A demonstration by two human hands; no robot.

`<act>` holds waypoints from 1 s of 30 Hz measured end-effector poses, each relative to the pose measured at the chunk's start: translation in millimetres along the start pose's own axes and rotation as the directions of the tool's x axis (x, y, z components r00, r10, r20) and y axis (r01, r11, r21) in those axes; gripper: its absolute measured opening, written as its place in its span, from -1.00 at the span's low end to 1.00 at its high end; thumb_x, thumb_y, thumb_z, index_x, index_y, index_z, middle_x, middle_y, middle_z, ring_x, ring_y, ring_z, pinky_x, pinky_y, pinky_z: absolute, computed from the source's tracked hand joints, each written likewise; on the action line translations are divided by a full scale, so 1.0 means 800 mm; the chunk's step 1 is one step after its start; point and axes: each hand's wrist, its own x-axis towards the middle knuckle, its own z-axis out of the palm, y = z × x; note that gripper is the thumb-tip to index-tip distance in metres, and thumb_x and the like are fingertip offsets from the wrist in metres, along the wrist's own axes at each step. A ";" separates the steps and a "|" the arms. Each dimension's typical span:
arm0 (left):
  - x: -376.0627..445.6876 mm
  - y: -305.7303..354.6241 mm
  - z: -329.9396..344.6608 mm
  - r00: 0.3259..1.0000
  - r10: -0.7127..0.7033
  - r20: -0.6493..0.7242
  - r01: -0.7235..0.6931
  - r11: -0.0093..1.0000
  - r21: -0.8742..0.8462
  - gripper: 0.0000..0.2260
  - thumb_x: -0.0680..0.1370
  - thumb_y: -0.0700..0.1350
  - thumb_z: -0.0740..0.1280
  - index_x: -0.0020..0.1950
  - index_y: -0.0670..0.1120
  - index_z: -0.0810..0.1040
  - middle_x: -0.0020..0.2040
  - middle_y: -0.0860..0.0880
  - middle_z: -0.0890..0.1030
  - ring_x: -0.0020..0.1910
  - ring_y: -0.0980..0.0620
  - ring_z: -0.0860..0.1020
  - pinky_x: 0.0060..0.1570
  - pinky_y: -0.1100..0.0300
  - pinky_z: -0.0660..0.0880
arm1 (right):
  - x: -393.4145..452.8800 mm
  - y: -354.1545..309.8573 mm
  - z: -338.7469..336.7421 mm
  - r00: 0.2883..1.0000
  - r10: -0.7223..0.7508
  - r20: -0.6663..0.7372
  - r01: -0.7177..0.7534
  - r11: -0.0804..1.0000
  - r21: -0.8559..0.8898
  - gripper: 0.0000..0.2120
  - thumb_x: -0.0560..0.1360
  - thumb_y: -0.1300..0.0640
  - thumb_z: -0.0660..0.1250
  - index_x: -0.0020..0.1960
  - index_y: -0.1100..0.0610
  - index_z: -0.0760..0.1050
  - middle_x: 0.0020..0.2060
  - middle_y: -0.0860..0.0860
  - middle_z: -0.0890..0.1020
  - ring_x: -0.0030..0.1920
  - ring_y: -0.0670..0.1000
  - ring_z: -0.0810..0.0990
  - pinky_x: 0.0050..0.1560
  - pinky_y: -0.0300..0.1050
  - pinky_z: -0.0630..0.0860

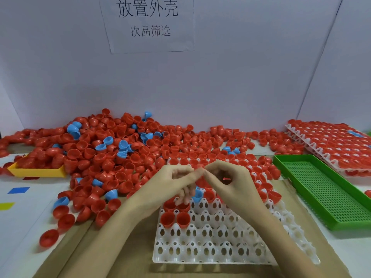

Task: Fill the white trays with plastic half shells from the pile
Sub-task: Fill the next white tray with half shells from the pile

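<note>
Centrally, hands (174,183) meeting, tray (220,247) cups upward

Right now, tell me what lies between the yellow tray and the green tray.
In the head view, between the yellow tray and the green tray: loose red and blue half shells, the white tray, both hands above it.

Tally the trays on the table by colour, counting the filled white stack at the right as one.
White tray, partly filled: 1
Stack of filled white trays: 1
Green tray: 1
Yellow tray: 1
Total: 4
</note>
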 end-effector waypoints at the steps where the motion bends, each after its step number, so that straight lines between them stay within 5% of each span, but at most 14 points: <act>1: 0.001 -0.001 0.002 1.000 -0.027 -0.002 0.027 0.997 -0.073 -0.62 0.57 0.31 0.38 0.17 0.06 0.70 -0.26 -0.11 0.64 -0.40 0.00 0.54 -0.42 0.29 0.48 | 0.000 0.000 -0.001 1.000 0.006 -0.014 -0.006 1.000 0.000 -0.94 0.61 0.10 0.45 0.01 0.01 0.70 -0.27 -0.13 0.68 -0.26 -0.02 0.63 -0.21 -0.21 0.55; 5: 0.003 -0.006 0.001 0.995 -0.099 -0.028 0.091 0.975 -0.201 -0.46 0.56 0.39 0.32 -0.07 -0.12 0.64 -0.35 -0.11 0.53 -0.47 0.03 0.45 -0.54 0.31 0.31 | 0.001 -0.002 -0.003 0.999 -0.013 0.038 0.011 0.998 0.064 -0.77 0.59 0.14 0.48 0.19 -0.11 0.61 -0.12 -0.09 0.62 -0.20 0.00 0.64 -0.25 -0.13 0.59; 9: 0.003 -0.006 -0.002 0.994 -0.103 -0.035 0.102 0.994 -0.040 -0.37 0.59 0.41 0.24 -0.26 -0.14 0.63 -0.45 -0.06 0.50 -0.56 0.08 0.40 -0.55 0.35 0.25 | -0.001 0.002 0.002 0.992 -0.058 0.116 0.062 0.998 -0.032 -0.77 0.56 0.12 0.50 0.14 -0.16 0.64 -0.04 -0.15 0.64 -0.11 -0.01 0.68 -0.23 -0.29 0.55; 12: 0.001 -0.002 -0.002 0.993 -0.120 -0.023 0.121 0.991 0.060 -0.30 0.62 0.39 0.20 -0.35 -0.20 0.57 -0.47 -0.12 0.54 -0.60 0.06 0.40 -0.59 0.36 0.23 | -0.001 0.006 0.006 0.993 -0.022 0.115 0.027 0.999 -0.045 -0.82 0.54 0.13 0.53 0.07 -0.13 0.68 -0.08 -0.19 0.69 -0.14 -0.03 0.73 -0.21 -0.22 0.61; 17: 0.003 -0.002 -0.018 0.963 0.021 -0.268 0.051 0.965 0.257 -0.47 0.67 0.28 0.15 -0.10 -0.08 0.71 -0.47 -0.14 0.59 -0.61 0.04 0.45 -0.54 0.33 0.37 | 0.001 0.006 -0.012 0.942 0.068 0.327 -0.070 0.998 -0.007 -0.92 0.55 0.06 0.53 0.05 -0.06 0.72 -0.15 -0.11 0.75 -0.25 0.01 0.72 -0.18 0.00 0.71; 23: 0.003 -0.021 -0.057 0.768 0.337 -0.545 0.196 0.686 0.701 -0.68 0.71 0.02 0.26 -0.20 -0.01 0.64 -0.51 0.07 0.51 -0.52 0.09 0.49 -0.44 0.12 0.44 | -0.003 0.009 -0.019 0.810 0.112 0.575 -0.037 0.990 -0.140 -0.88 0.52 -0.11 0.54 -0.01 -0.09 0.73 -0.27 -0.15 0.69 -0.38 -0.08 0.56 -0.33 -0.28 0.50; 26: 0.002 -0.030 -0.066 0.756 0.334 -0.563 0.301 0.587 0.752 -0.72 0.70 0.01 0.27 -0.18 -0.02 0.57 -0.38 0.07 0.56 -0.35 0.05 0.57 -0.41 0.17 0.39 | -0.003 0.012 -0.015 0.818 0.095 0.567 -0.029 0.992 -0.124 -0.85 0.51 -0.15 0.54 -0.01 -0.11 0.73 -0.29 -0.13 0.65 -0.38 -0.15 0.50 -0.33 -0.32 0.45; 30: 0.004 -0.040 -0.069 0.794 0.300 -0.528 0.358 0.470 0.807 -0.85 0.65 0.08 0.34 0.09 0.02 0.59 -0.05 0.05 0.57 -0.03 0.05 0.56 -0.25 0.24 0.42 | -0.004 0.014 -0.012 0.831 0.093 0.549 -0.027 0.992 -0.126 -0.85 0.52 -0.15 0.53 -0.02 -0.09 0.72 -0.31 -0.13 0.65 -0.40 -0.14 0.48 -0.36 -0.30 0.43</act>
